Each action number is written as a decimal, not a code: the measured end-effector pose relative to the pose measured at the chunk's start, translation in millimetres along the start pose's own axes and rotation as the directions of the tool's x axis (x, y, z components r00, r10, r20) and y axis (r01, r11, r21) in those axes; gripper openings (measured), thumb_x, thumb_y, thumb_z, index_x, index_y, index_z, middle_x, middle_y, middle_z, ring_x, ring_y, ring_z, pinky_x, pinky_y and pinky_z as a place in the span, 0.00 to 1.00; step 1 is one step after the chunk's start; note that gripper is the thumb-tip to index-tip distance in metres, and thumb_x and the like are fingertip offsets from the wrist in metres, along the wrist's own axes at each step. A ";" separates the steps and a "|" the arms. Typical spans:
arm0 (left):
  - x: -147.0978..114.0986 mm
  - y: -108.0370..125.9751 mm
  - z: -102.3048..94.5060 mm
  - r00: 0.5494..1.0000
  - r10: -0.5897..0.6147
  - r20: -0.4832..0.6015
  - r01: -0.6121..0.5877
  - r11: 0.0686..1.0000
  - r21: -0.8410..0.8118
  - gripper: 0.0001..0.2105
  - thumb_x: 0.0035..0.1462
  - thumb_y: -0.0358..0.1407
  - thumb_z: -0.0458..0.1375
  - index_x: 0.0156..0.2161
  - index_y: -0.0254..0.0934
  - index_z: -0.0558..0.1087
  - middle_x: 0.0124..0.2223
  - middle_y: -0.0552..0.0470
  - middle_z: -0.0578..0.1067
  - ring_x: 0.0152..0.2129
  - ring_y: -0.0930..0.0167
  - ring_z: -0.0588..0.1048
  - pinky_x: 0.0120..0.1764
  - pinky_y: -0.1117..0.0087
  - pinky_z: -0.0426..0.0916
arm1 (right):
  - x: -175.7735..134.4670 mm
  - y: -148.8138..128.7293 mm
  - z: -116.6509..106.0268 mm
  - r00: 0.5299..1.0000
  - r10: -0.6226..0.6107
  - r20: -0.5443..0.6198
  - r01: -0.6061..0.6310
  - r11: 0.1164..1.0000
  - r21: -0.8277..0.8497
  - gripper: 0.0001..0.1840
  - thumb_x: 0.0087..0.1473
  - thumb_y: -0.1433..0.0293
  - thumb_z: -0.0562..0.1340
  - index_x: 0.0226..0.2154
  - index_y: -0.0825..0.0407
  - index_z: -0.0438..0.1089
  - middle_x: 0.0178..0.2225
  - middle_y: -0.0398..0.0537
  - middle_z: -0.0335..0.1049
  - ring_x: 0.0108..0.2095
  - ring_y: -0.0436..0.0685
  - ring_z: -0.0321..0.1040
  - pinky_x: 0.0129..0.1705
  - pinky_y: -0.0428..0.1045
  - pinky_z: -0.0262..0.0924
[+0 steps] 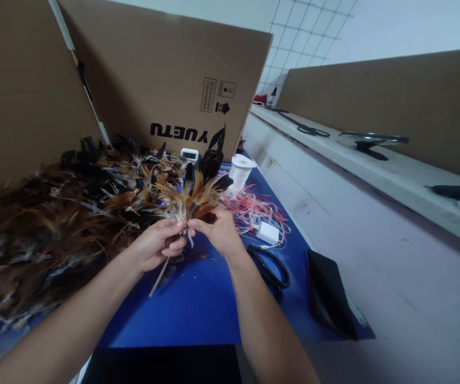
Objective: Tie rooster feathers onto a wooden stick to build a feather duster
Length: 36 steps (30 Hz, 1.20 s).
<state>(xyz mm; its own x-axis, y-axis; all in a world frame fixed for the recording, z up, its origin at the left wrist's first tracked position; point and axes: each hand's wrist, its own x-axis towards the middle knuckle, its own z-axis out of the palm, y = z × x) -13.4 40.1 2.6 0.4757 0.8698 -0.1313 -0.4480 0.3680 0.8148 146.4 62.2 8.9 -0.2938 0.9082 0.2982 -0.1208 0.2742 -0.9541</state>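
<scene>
Between my two hands is a feather duster point(192, 200) with brown and black feathers fanned upward. Its thin wooden stick point(158, 277) slants down below my left hand point(163, 242), whose fingers are closed around the base of the feathers. My right hand point(216, 229) pinches at the same spot, where a bit of red tie and a white strip show. Whether its fingertips grip the tie or the feathers is hard to make out. To the left lies a large heap of loose feather bundles point(105, 197), several with pale strips.
Right of my hands are red and white ties point(253, 208), a white spool point(241, 169), a white charger point(267, 233) and black-handled scissors point(272, 269). A black wallet-like case point(329, 293) lies at the blue table's point(174, 320) right edge. A cardboard box point(166, 69) stands behind.
</scene>
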 end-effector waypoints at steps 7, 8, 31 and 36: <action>-1.8 0.4 0.9 0.999 -0.018 -0.026 0.017 0.998 -0.055 0.05 0.53 0.30 0.59 0.31 0.29 0.70 0.27 0.54 0.66 0.14 0.86 0.56 0.13 0.85 0.48 | 3.2 9.1 -1.1 0.994 -0.002 -0.107 -0.002 0.999 -0.044 0.15 0.36 0.64 0.71 0.28 0.54 0.71 0.28 0.45 0.72 0.30 0.53 0.67 0.36 0.49 0.62; -1.7 0.2 1.0 0.999 -0.015 -0.038 0.013 0.998 -0.054 0.05 0.53 0.31 0.60 0.31 0.29 0.70 0.27 0.54 0.65 0.14 0.86 0.56 0.13 0.85 0.48 | 3.3 9.7 -0.7 0.994 -0.007 -0.105 0.003 0.999 -0.042 0.15 0.36 0.64 0.71 0.28 0.54 0.71 0.29 0.45 0.72 0.31 0.53 0.67 0.37 0.49 0.62; -17.2 40.0 -3.8 0.932 0.342 -0.118 -0.359 0.914 -0.190 0.01 0.54 0.27 0.57 0.33 0.30 0.68 0.27 0.56 0.62 0.14 0.84 0.57 0.15 0.83 0.53 | -11.6 0.0 -14.3 0.901 0.278 0.333 0.111 0.594 -0.797 0.08 0.40 0.72 0.69 0.29 0.51 0.74 0.30 0.42 0.71 0.31 0.50 0.65 0.34 0.45 0.55; -15.0 39.5 -5.3 0.936 0.334 -0.110 -0.350 0.917 -0.193 0.00 0.55 0.26 0.56 0.33 0.31 0.68 0.27 0.56 0.62 0.15 0.83 0.56 0.15 0.83 0.53 | -12.5 5.8 -3.0 0.847 0.403 0.346 0.145 0.452 -0.880 0.06 0.39 0.72 0.70 0.23 0.51 0.73 0.27 0.42 0.70 0.30 0.50 0.64 0.31 0.44 0.52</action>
<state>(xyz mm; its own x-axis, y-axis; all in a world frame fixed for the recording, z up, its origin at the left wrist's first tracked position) -42.2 43.3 33.8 0.2124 0.9733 0.0869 -0.7230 0.0966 0.6840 152.2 53.4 -0.5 -0.6261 0.7702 -0.1216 0.7374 0.5341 -0.4134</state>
